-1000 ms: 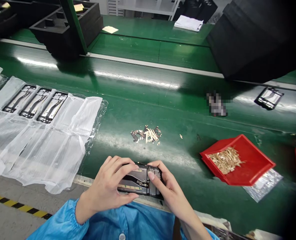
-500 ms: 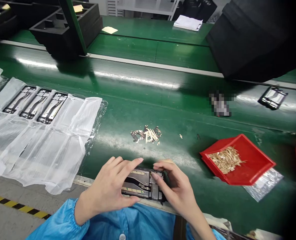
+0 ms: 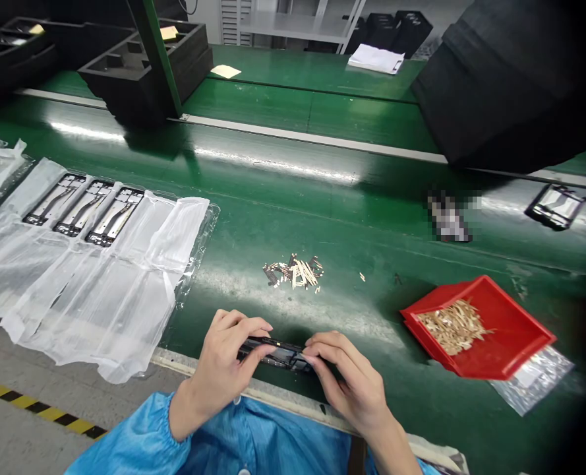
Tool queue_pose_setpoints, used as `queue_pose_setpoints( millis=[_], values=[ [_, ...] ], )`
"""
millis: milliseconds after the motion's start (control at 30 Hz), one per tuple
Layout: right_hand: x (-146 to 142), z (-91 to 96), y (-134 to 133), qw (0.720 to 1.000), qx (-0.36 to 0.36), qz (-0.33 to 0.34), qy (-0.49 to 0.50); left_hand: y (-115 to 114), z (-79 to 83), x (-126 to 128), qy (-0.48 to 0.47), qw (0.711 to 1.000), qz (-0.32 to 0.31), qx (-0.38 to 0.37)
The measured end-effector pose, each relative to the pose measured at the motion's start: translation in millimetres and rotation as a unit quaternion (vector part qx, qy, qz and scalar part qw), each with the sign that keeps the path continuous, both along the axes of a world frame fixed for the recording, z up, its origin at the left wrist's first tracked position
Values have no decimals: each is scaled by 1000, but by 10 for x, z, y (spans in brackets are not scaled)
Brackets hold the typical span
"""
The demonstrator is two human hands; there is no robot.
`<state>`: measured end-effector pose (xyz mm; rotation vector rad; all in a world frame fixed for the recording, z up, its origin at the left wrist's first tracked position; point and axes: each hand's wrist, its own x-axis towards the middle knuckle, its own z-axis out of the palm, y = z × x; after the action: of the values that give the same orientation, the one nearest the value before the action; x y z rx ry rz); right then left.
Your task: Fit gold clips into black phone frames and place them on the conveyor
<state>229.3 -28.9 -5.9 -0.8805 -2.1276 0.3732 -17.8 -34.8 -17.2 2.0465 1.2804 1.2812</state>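
Between my hands, just above the near edge of the green bench, a phone frame [image 3: 285,357] is tilted up so that its long edge faces me. My left hand [image 3: 228,356] pinches its left end between thumb and fingers. At the other end, my right hand [image 3: 349,379] grips it the same way. Much of the frame's face is turned away from view. Beyond my hands lies a small pile of thin tan strips and dark pieces [image 3: 300,270]. A red bin [image 3: 513,330] holding many tan strips [image 3: 453,326] stands to the right.
On the left, a white padded sheet [image 3: 99,297] carries several phone frames [image 3: 117,216]. Black foam trays [image 3: 144,72] stand at the back left, and a large black shape [image 3: 510,86] at the back right. Another frame [image 3: 557,206] lies far right. A clear bag [image 3: 534,379] sits under the bin.
The phone frame has gone from lying face up to being tilted on edge. My left hand has closed from spread fingers to a pinch, and my right hand now grips the end.
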Motion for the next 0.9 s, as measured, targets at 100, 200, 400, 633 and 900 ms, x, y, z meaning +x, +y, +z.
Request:
queue_pose_setpoints(
  millis=[100, 200, 400, 633, 900],
  values=[
    [-15, -7, -37, 1000, 3, -9, 10, -30, -16, 51, -37, 998, 35, 24],
    [-29, 33, -66, 999, -29, -28, 33, -56, -22, 90, -55, 995, 59, 65],
    [-68, 81, -64, 998, -53, -4, 20, -96, -63, 109, -42, 994, 57, 81],
    [-202, -17, -61, 996, 83, 7, -20, -112, -11, 121, -42, 993, 66, 85],
    [-149, -19, -53, 997, 67, 15, -31, -149, -47, 122, -32, 994, 68, 78]
  ],
)
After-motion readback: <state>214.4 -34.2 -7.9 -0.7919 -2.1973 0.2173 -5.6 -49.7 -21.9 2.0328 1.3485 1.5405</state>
